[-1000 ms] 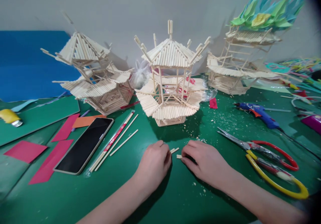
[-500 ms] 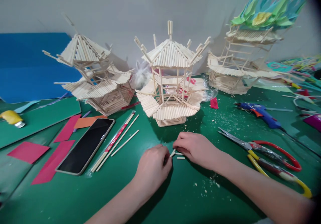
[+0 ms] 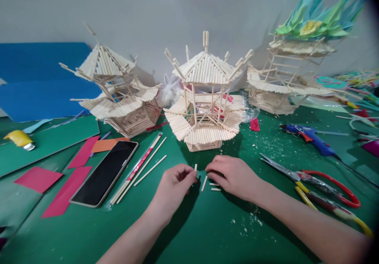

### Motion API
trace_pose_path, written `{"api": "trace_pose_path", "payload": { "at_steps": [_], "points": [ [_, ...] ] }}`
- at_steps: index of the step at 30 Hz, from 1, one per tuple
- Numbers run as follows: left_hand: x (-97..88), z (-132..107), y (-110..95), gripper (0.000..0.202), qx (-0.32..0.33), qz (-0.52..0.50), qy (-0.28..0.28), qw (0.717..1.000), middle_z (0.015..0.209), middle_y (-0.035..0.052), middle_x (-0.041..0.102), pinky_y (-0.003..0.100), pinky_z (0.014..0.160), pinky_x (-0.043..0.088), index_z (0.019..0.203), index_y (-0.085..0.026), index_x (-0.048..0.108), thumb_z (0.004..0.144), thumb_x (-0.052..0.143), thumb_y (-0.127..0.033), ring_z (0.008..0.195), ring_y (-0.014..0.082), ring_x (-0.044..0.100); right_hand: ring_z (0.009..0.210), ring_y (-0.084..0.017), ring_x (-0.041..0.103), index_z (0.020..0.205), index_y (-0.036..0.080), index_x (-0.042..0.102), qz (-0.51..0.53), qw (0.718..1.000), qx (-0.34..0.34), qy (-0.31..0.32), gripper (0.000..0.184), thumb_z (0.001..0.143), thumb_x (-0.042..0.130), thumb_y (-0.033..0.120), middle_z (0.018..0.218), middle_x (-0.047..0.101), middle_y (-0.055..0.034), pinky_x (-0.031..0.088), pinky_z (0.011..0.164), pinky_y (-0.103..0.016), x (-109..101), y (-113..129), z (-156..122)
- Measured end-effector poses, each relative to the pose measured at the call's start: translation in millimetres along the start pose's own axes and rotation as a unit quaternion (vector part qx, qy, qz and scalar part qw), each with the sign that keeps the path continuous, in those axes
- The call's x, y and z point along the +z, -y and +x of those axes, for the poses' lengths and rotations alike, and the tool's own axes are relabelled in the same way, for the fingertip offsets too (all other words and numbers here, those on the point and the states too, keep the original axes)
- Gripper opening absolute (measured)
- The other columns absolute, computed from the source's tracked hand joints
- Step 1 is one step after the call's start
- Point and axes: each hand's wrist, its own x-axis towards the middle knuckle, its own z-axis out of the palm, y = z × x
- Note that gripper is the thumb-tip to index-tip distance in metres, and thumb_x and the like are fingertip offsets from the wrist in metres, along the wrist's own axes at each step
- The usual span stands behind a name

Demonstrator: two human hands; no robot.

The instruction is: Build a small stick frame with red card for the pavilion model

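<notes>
My left hand (image 3: pixel 174 185) is closed, pinching a short wooden stick (image 3: pixel 196 167) upright between thumb and fingertips, just above the green table. To its right, my right hand (image 3: pixel 233 175) has its fingers curled down low, with the fingertips at the upper end of another short stick piece (image 3: pixel 204 184). Two more cut pieces (image 3: pixel 216 189) lie beside that hand, partly under its fingers. Directly behind both hands stands a pavilion model (image 3: pixel 205 133) built of thin wooden sticks, with a pointed roof and a wider lower roof.
Similar stick models stand left (image 3: pixel 124 110) and right (image 3: pixel 275 86). A phone (image 3: pixel 105 173), packaged chopsticks (image 3: pixel 139 165), loose sticks (image 3: pixel 150 171) and red paper (image 3: pixel 38 179) lie left. Scissors (image 3: pixel 299 177) and a blue glue gun (image 3: pixel 310 137) lie right, among scattered shavings.
My left hand has drawn away from the right and turned, lifting a short stick upright. The right hand stays nearly in place. The view has shifted slightly.
</notes>
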Motion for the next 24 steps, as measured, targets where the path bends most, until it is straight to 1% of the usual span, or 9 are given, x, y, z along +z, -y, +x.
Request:
{"api": "trace_pose_path", "payload": {
  "at_steps": [2, 4, 8, 13, 16, 18, 24],
  "points": [
    [0.3, 0, 0, 0.019, -0.004, -0.035, -0.010, 0.999, 0.055, -0.0025, 0.052, 0.021, 0.047, 0.029, 0.063, -0.015, 0.055, 0.072, 0.054, -0.032, 0.047, 0.0081, 0.038, 0.076, -0.019, 0.054, 0.088, 0.018, 0.062, -0.010, 1.000, 0.016, -0.002, 0.026, 0.082, 0.048, 0.039, 0.078, 0.058, -0.0043, 0.039, 0.063, -0.028, 2, 6, -3],
    [0.3, 0, -1, 0.019, -0.001, -0.065, -0.019, 0.998, 0.054, -0.0032, 0.051, 0.021, 0.047, 0.030, 0.061, -0.015, 0.054, 0.071, 0.055, -0.031, 0.047, 0.0079, 0.039, 0.076, -0.020, 0.053, 0.088, 0.018, 0.062, -0.018, 1.000, 0.019, -0.001, 0.029, 0.078, 0.052, 0.044, 0.077, 0.058, -0.0049, 0.038, 0.062, -0.029, 4, 12, -5],
    [0.1, -5, -1, 0.019, -0.019, -0.120, -0.017, 0.992, 0.055, -0.0027, 0.052, 0.021, 0.047, 0.031, 0.061, -0.015, 0.054, 0.071, 0.057, -0.031, 0.047, 0.0076, 0.040, 0.077, -0.020, 0.052, 0.093, 0.020, 0.061, -0.022, 1.000, 0.002, 0.005, 0.023, 0.077, 0.054, 0.036, 0.082, 0.058, -0.0046, 0.038, 0.065, -0.029, 5, 17, -4],
    [0.5, -11, 1, 0.019, -0.040, -0.177, -0.022, 0.983, 0.056, -0.0022, 0.053, 0.020, 0.046, 0.030, 0.061, -0.014, 0.054, 0.070, 0.059, -0.029, 0.046, 0.0067, 0.040, 0.081, -0.019, 0.050, 0.102, 0.020, 0.058, -0.014, 1.000, -0.013, 0.002, 0.026, 0.080, 0.050, 0.032, 0.086, 0.056, -0.0052, 0.038, 0.068, -0.029, 2, 19, -2],
    [-0.2, -10, 4, 0.018, -0.040, -0.210, -0.020, 0.977, 0.056, -0.0021, 0.053, 0.020, 0.048, 0.031, 0.061, -0.014, 0.054, 0.071, 0.060, -0.028, 0.047, 0.0065, 0.041, 0.081, -0.016, 0.049, 0.097, 0.022, 0.060, 0.009, 0.998, -0.061, 0.013, 0.021, 0.085, 0.045, 0.026, 0.087, 0.056, -0.0041, 0.037, 0.069, -0.027, 5, 17, 0],
    [-1.1, -9, 6, 0.018, -0.043, -0.230, -0.014, 0.972, 0.056, -0.0023, 0.053, 0.020, 0.048, 0.032, 0.062, -0.014, 0.054, 0.070, 0.061, -0.028, 0.048, 0.0063, 0.042, 0.078, -0.015, 0.048, 0.093, 0.024, 0.063, 0.020, 0.995, -0.094, 0.025, 0.022, 0.086, 0.042, 0.021, 0.086, 0.057, -0.0028, 0.036, 0.068, -0.026, 7, 14, 3],
    [-2.6, -8, 9, 0.017, -0.057, -0.265, 0.001, 0.963, 0.057, -0.0027, 0.054, 0.019, 0.048, 0.031, 0.064, -0.014, 0.055, 0.070, 0.063, -0.027, 0.047, 0.0054, 0.041, 0.079, -0.015, 0.048, 0.094, 0.027, 0.064, 0.021, 0.989, -0.140, 0.043, 0.026, 0.085, 0.043, 0.015, 0.088, 0.060, -0.0013, 0.035, 0.068, -0.027, 7, 5, 6]
  ]
}}
